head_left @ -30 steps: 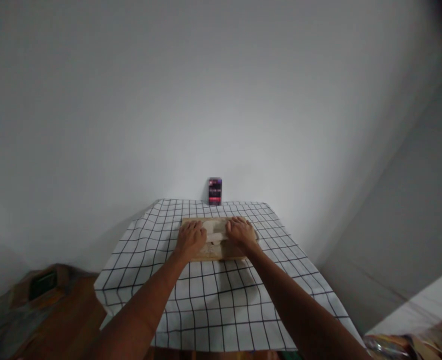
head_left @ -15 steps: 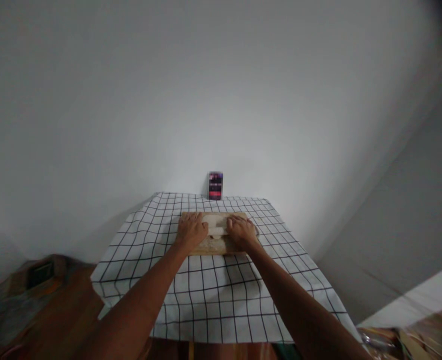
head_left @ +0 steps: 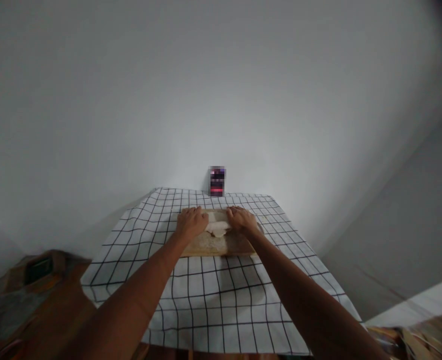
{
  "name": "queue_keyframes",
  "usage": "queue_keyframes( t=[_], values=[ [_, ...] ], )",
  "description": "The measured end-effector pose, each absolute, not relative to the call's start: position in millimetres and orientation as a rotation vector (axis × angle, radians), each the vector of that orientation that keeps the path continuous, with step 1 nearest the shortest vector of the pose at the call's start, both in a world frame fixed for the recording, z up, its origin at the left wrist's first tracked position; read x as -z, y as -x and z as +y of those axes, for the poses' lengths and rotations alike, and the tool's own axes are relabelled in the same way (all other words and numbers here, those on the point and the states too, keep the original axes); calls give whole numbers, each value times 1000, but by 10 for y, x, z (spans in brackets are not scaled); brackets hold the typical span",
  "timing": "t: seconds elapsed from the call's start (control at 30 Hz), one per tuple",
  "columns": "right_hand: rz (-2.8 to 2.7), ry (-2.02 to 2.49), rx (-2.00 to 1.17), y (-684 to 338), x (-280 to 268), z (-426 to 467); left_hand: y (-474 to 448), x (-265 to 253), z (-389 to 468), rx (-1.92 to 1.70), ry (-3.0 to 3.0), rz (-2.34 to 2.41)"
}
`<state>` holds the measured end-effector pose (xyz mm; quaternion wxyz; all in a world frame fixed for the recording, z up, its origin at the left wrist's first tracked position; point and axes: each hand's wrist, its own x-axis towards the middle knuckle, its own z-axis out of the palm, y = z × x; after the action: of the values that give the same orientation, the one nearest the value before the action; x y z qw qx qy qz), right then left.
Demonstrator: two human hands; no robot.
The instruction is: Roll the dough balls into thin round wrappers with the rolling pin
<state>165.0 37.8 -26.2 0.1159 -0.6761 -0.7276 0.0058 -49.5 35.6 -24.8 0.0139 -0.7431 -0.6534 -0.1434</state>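
A wooden board [head_left: 217,247] lies on the checked cloth, dusted with what looks like flour. Across it runs a pale rolling pin [head_left: 218,227], its ends mostly hidden by my hands. Flattened dough [head_left: 218,233] shows from under the near side of the pin. My left hand [head_left: 192,221] is closed over the pin's left part, fingers bent toward the board's far edge. On the right part, my right hand [head_left: 242,219] grips it the same way, palm down.
A white cloth with black checks [head_left: 138,250] covers the table. At its back edge a blurred-out phone-like object [head_left: 217,181] leans on the white wall [head_left: 221,100]. A brown box-like object [head_left: 41,270] stands low at left, and assorted items [head_left: 404,342] lie at lower right.
Both hands have pushed the rolling pin forward toward the board's far edge. More of the board's near part and a flap of dough now show. The camera view has shifted slightly.
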Motion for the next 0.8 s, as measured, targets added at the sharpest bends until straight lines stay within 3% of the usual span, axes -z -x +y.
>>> queue_keyframes(
  t=[0.17,0.53,0.8],
  values=[
    [-2109,1967,-72,-1643,256,483,492,231,572,390,2346,-2201],
    [-2122,1888,22,-1676,354,-21,461,170,100,399,2304,-1949],
    [-2208,1852,-8,-1686,224,125,477,167,189,405,2288,-2089]
  ],
)
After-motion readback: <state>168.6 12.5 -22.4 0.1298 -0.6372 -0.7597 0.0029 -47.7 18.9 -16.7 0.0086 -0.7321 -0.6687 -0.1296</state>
